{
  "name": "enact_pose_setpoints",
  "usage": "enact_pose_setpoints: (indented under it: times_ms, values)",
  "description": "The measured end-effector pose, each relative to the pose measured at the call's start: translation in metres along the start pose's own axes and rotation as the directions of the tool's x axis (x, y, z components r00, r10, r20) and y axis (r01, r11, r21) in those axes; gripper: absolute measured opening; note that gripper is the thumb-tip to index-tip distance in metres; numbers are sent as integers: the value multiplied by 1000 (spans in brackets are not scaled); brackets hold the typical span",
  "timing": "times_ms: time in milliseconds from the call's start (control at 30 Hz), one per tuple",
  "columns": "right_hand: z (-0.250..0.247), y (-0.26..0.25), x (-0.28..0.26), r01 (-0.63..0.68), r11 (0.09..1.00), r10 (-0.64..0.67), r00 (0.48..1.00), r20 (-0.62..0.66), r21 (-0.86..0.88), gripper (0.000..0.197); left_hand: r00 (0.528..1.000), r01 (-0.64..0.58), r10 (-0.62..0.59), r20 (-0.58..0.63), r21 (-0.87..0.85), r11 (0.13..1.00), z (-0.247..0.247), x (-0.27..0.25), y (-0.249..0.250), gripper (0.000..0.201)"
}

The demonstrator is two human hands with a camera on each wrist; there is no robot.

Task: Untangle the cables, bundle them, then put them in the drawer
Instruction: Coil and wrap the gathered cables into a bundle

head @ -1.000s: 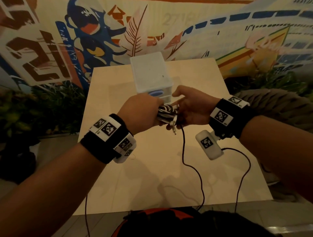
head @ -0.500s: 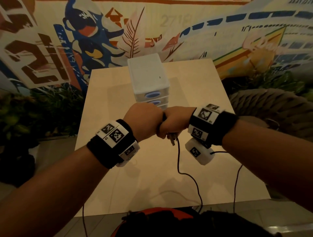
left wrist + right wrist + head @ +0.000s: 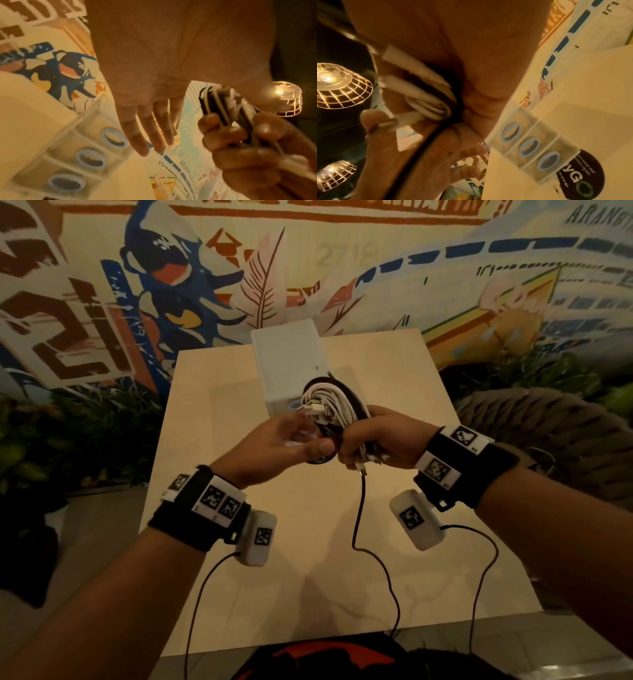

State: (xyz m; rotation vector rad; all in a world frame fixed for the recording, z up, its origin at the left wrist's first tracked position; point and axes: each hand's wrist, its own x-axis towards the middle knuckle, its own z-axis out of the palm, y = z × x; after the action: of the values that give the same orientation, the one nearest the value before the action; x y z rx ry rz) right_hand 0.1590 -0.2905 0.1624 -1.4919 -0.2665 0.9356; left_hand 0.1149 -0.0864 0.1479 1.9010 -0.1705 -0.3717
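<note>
Above the table (image 3: 239,594), just in front of the small white drawer unit (image 3: 287,364), a coiled bundle of white and black cables (image 3: 329,405) is held upright. The right hand (image 3: 380,440) has its fingers clamped round the bundle's lower part. The left hand (image 3: 274,446) is just beside it, fingers extended and relaxed, gripping nothing. One black cable end (image 3: 359,508) hangs below the right fist.
</note>
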Motion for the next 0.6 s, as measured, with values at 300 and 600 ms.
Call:
enact_pose_setpoints:
  times_ms: [300, 600]
  values:
    - [23, -22, -5, 68, 996, -81, 974, 214, 63, 46, 964, -177, 253, 78, -519, 836, 7, 3, 29, 84]
    - [21, -21, -13, 41, 930, -8, 996, 93, -364, 8, 938, -338, 263, -225, -431, 837, -7, 7, 26, 19]
